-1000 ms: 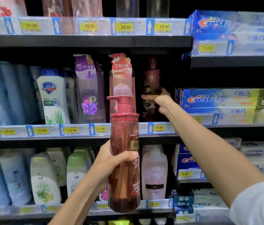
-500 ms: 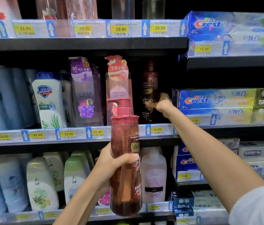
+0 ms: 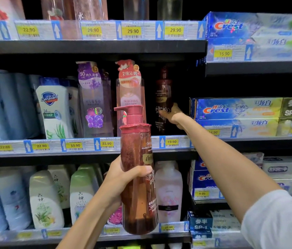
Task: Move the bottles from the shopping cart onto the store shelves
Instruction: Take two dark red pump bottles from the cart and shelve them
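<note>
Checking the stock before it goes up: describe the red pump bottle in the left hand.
The pump bottle is tall, translucent reddish-brown plastic with a red pump head, spout pointing left, and pale label print. It is upright, in front of the shelves. The left hand grips its middle, thumb across the front. Nothing else touches it.

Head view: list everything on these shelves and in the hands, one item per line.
Red-brown pump bottle: one, held upright in front of the shelves.
Dark brown pump bottle: one, middle shelf, above the 19.90 tag.
Pink clear bottle: one, middle shelf, left of the dark one.
Purple clear bottle: one, middle shelf.
Safeguard bottle: one, white and blue, middle shelf.
White-green bottles: several, bottom shelf, left.
Pale pink bottle: one, bottom shelf, behind the held bottle.
Crest boxes: many, blue, right-hand shelves.
Price tags: many, yellow, shelf edges.
Left hand: grips the red-brown pump bottle.
Right hand: on the dark brown pump bottle.
</note>
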The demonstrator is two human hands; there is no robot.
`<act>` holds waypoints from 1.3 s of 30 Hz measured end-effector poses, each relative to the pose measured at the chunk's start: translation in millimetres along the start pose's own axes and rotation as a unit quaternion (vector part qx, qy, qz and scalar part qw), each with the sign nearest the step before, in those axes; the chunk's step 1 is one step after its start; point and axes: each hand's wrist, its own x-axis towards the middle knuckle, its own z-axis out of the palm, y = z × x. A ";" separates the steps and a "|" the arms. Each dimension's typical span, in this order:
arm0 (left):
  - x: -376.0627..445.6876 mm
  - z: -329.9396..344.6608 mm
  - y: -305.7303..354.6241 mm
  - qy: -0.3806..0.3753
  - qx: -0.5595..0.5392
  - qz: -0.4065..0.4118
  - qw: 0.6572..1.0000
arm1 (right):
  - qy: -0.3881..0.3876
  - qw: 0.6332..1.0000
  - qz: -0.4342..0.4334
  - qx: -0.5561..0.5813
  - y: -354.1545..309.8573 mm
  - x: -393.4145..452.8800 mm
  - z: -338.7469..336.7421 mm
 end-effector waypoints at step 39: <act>156.8 94.9 42.0 0.138 0.198 0.307 0.921 | 0.322 0.754 -0.501 -0.279 138.4 -94.8 -11.4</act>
